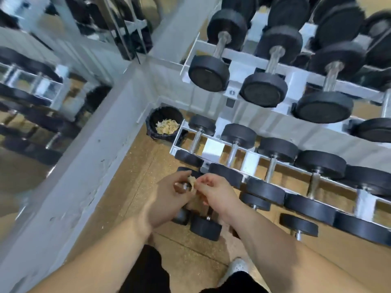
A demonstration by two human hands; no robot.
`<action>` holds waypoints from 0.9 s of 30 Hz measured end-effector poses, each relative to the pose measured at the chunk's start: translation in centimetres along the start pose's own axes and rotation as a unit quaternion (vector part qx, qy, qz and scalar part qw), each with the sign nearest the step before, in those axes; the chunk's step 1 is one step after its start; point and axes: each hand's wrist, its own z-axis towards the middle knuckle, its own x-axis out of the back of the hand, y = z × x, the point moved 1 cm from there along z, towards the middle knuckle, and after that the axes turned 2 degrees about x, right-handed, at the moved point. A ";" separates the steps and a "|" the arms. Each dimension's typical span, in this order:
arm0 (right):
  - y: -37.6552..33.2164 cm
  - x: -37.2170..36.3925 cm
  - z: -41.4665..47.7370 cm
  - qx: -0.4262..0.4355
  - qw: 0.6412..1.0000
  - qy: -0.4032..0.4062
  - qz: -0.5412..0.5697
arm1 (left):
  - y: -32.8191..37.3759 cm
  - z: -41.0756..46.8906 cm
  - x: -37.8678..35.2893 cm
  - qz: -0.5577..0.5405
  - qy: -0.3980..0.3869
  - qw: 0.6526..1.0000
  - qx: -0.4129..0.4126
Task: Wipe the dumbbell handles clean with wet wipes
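A white two-tier dumbbell rack (239, 66) loaded with black dumbbells stands along the wall, a black bin (151, 127) of crumpled wipes at its end. A small dumbbell (181, 217) lies on the floor before the rack. Just above it, the left hand (169, 196) and right hand (215, 193) pinch one crumpled wet wipe (193, 181) between curled fingers.
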 end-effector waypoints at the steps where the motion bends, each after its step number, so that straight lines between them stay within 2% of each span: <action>1: -1.2 -0.6 0.5 0.001 1.000 -0.001 0.000 | 0.4 0.6 1.2 0.025 0.004 1.000 -0.010; 6: -7.7 -5.3 5.7 0.021 0.998 0.054 0.027 | -0.6 7.1 8.5 0.014 -0.005 1.000 -0.017; 15: -20.7 -15.4 15.2 -0.060 0.967 0.139 0.205 | 1.1 21.5 24.7 0.081 -0.063 0.994 -0.047; 18: -24.0 -16.8 18.8 -0.052 0.958 0.162 0.230 | 1.9 26.3 27.5 0.073 -0.059 0.996 -0.015; 23: -27.4 -16.6 24.4 -0.049 0.944 0.217 0.245 | 2.9 34.3 30.1 -0.006 0.000 0.999 0.052; 27: -29.6 -15.8 27.4 -0.074 0.939 0.240 0.237 | 1.8 40.2 31.2 0.042 -0.012 0.996 0.080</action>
